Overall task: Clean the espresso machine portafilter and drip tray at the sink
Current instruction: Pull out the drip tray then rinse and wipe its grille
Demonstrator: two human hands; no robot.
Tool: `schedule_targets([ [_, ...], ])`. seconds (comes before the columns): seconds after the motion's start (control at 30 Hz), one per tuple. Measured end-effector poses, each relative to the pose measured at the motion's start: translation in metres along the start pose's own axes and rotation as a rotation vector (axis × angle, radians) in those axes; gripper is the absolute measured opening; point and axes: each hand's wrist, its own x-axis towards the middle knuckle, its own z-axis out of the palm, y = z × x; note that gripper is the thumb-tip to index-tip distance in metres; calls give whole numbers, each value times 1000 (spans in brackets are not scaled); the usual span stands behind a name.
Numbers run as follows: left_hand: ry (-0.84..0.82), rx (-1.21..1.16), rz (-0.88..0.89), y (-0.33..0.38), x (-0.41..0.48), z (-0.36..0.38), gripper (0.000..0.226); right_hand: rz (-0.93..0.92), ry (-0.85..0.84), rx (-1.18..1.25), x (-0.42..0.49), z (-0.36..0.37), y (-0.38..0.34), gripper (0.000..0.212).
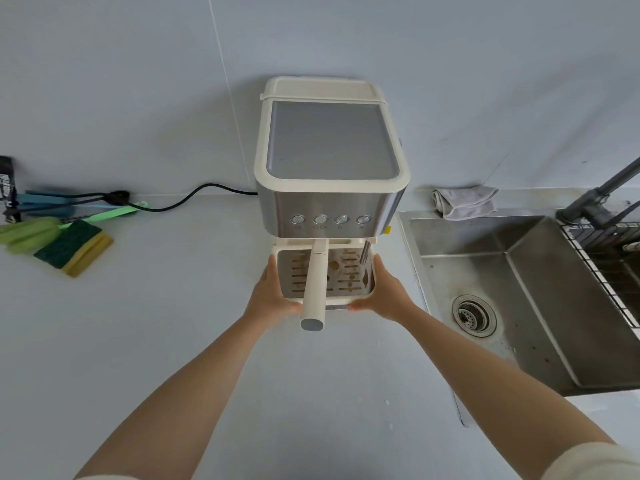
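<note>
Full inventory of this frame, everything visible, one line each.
cream-and-steel espresso machine: 1, cream/steel, counter centre against wall
cream-handled portafilter: 1, cream, in machine, handle pointing forward
cream drip tray with steel grate: 1, cream/steel, machine base
stainless steel sink: 1, steel, right of machine
dark grey faucet: 1, grey, sink's far right
folded grey cloth: 1, grey, behind sink's left corner
black power cable: 1, black, counter left of machine
green-and-yellow sponge: 1, green/yellow, counter far left
left hand: 1, grips tray's left side
right hand: 1, grips tray's right side

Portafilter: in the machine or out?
In: the portafilter handle juts forward from under the espresso machine, over the drip tray held by left hand and right hand.
</note>
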Motion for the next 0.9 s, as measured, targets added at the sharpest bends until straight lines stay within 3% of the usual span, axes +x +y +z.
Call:
schedule_targets([
  [0.17, -16, -51, 31, 2, -27, 6, 95, -31, 31, 22, -28, 6, 8, 83],
  [0.37, -53, -45, 10, -4, -59, 13, 106, -43, 49, 29, -61, 15, 19, 84],
  [0.67, -73, -94, 61, -2, -105, 42, 91, -6, 52, 37, -106, 20, 50, 86],
  [0.9, -74, -82, 24, 5, -135, 75, 95, -3, 5, 46, -133, 15, 84, 87],
])
